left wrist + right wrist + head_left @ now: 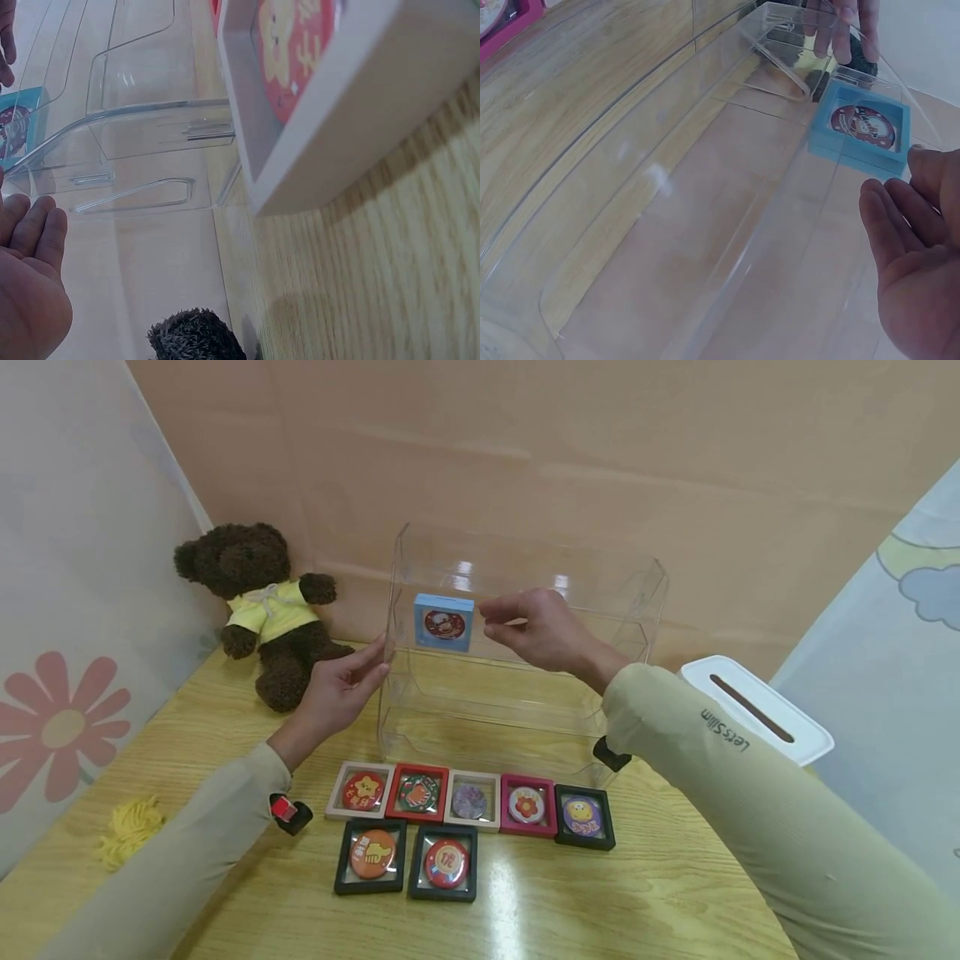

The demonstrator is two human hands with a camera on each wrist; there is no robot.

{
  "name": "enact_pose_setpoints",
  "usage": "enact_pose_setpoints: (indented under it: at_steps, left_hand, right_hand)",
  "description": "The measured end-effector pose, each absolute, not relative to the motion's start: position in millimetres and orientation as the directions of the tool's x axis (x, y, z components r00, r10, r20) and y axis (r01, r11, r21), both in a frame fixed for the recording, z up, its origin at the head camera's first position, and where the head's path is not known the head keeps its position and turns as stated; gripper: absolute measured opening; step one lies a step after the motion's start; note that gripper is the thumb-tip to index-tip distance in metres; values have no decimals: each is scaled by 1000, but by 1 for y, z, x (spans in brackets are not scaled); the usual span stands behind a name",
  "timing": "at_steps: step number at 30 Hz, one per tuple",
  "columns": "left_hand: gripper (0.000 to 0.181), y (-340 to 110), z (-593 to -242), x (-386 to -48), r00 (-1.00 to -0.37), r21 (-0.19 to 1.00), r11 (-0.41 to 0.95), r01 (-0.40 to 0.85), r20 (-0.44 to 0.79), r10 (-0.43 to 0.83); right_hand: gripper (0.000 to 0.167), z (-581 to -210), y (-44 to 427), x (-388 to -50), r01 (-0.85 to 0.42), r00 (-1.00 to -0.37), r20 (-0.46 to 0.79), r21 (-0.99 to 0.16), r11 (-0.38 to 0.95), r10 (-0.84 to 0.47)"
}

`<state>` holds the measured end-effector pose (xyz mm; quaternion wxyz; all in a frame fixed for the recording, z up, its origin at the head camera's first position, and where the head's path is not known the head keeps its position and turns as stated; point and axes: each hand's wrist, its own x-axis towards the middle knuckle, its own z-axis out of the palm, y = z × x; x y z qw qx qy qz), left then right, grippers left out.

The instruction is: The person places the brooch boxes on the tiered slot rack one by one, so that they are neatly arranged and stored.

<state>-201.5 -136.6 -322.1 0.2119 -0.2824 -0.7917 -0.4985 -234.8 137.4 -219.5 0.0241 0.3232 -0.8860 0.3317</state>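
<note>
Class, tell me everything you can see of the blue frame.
The blue frame is square and boxy, apparently plastic, with a thick rim around a round, dark red badge bearing a picture. It stands roughly upright near the left end of the clear rack, in its upper part. The right hand is close beside the frame's edge; whether it touches is unclear.

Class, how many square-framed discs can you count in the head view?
8: a blue one in the clear rack; on the table, a row of five, from left cream, red, beige, magenta and black; two more black ones in front. Sleeves might hide others.
</note>
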Motion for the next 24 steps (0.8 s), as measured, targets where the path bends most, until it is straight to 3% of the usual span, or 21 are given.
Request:
enact_pose_setpoints:
  at_steps: [9, 16, 24]
  left_hand:
    - [38, -137, -323, -201, -745, 671, 328, 665, 627, 228]
    - [38, -136, -322, -200, -753, 678, 333, 656, 620, 222]
    - [38, -135, -324, -202, -735, 668, 312, 676, 642, 219]
  right_hand:
    - [25, -218, 162, -206, -647, -753, 330, -532, 547, -569]
    - [23, -244, 186, -178, -699, -714, 389, -443, 562, -582]
    - [21, -270, 213, -149, -724, -688, 418, -454, 519, -594]
